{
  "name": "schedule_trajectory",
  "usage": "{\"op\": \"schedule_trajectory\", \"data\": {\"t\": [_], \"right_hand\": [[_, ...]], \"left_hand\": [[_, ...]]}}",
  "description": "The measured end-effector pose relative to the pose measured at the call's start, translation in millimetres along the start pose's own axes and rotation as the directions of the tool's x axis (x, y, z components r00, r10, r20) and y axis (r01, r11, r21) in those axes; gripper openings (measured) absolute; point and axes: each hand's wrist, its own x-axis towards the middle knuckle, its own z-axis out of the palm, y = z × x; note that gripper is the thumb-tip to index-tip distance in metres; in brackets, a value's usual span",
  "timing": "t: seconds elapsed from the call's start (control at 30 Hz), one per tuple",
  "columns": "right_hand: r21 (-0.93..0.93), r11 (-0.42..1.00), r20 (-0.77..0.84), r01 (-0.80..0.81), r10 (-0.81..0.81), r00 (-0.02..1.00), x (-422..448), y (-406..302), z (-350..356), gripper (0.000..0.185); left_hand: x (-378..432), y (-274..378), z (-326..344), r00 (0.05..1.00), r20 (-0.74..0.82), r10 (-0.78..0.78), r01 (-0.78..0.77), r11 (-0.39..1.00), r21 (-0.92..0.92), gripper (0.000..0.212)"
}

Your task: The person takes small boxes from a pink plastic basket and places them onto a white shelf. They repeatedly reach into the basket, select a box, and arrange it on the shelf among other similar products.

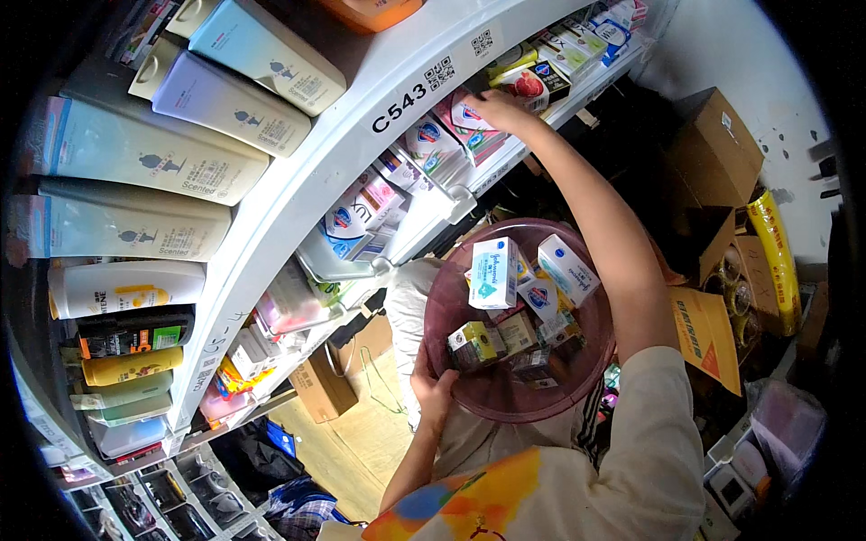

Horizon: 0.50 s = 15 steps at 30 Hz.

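Note:
My left hand [433, 389] grips the rim of a translucent maroon plastic basin [440, 304] at my lap. Inside it lie several boxed soaps: two white Johnson's boxes [492, 270], a white Safeguard box [539, 297], a yellow-green box [471, 343] and darker boxes [531, 365] lower down. Stretched up to the lit shelf, my right hand [500, 111] is at a row of pink Safeguard soap boxes [467, 122]. Its fingertips are partly hidden in shadow, so its hold on a box cannot be told. A black soap box with a pomegranate picture [531, 84] sits just beside it.
Bottles and tubes [237, 125] stand on the upper shelf, whose white edge [325, 162] curves across the view. Clear dividers [460, 203] project from the lower shelf. Cardboard boxes [717, 149] and a yellow wrapped roll [775, 260] are at right. Another carton [325, 389] rests on the floor.

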Motion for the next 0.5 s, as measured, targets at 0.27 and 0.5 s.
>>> {"op": "schedule_trajectory", "data": {"t": [0.27,0.5], "right_hand": [[0.469,0.883,0.361,0.0,-0.191,0.913,-56,9,-19,0.101],[0.212,0.922,0.173,0.326,-0.363,0.916,-38,31,-6,0.067]], "left_hand": [[-1,-5,-5,1.0,-0.011,0.028,-0.028,1.0,0.014,0.071],[2,-2,0,1.0,0.002,0.03,-0.03,0.999,0.029,0.07]]}}
